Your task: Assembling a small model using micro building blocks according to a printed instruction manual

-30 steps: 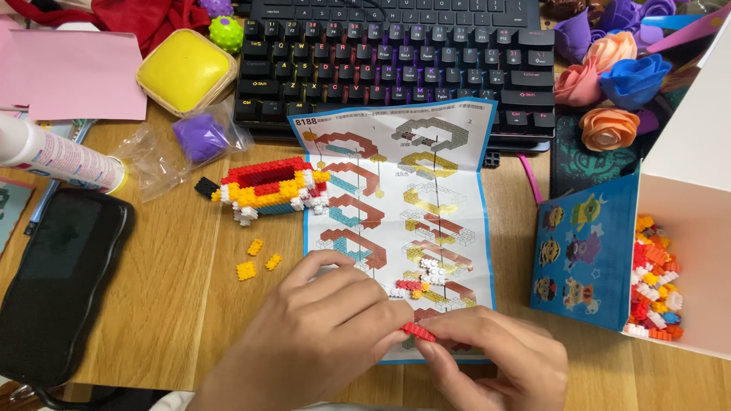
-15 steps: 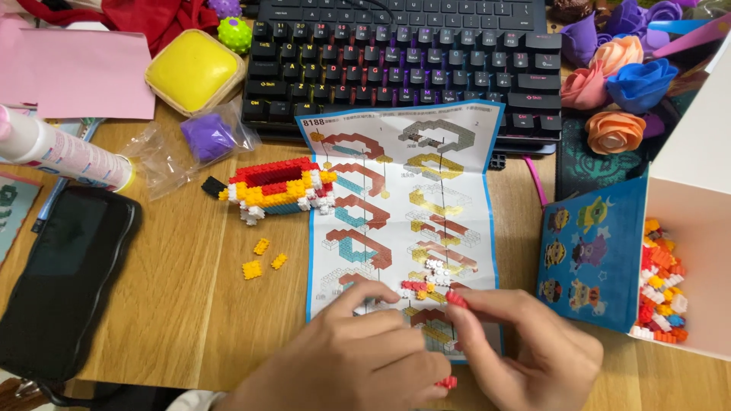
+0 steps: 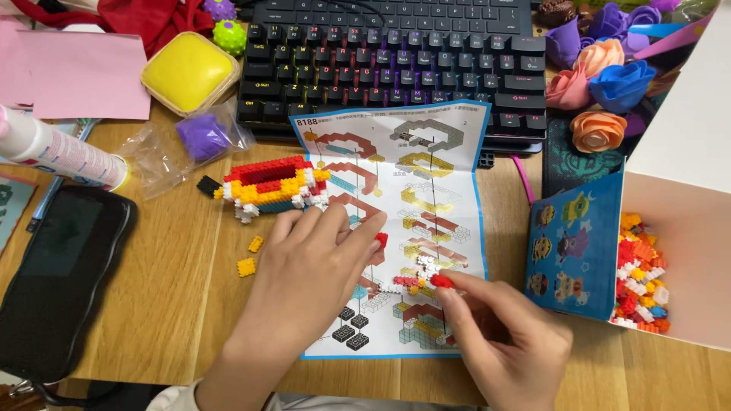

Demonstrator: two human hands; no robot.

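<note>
Landmark: I am taking the folded paper instruction sheet (image 3: 396, 228) lying on the wooden bench (image 3: 175, 304) as my reference.
Right hand: my right hand (image 3: 506, 339) is resting at the sheet's lower right, thumb and forefinger pinched together on a small red plastic brick (image 3: 441, 281).
Left hand: my left hand (image 3: 312, 266) is lying flat over the sheet's lower left, fingers together, a second tiny red brick (image 3: 381, 240) showing at its fingertips; I cannot tell if it is gripped.
Key relation: the little cluster of red, white and yellow bricks (image 3: 415, 280) on the sheet is sitting just left of my pinched brick, and my right hand is nearer.
Change: half a second ago both hands were huddling lower; now they are spreading apart.
Nearby: the red, yellow and white brick model (image 3: 270, 186) is standing just left of the sheet's top.
</note>
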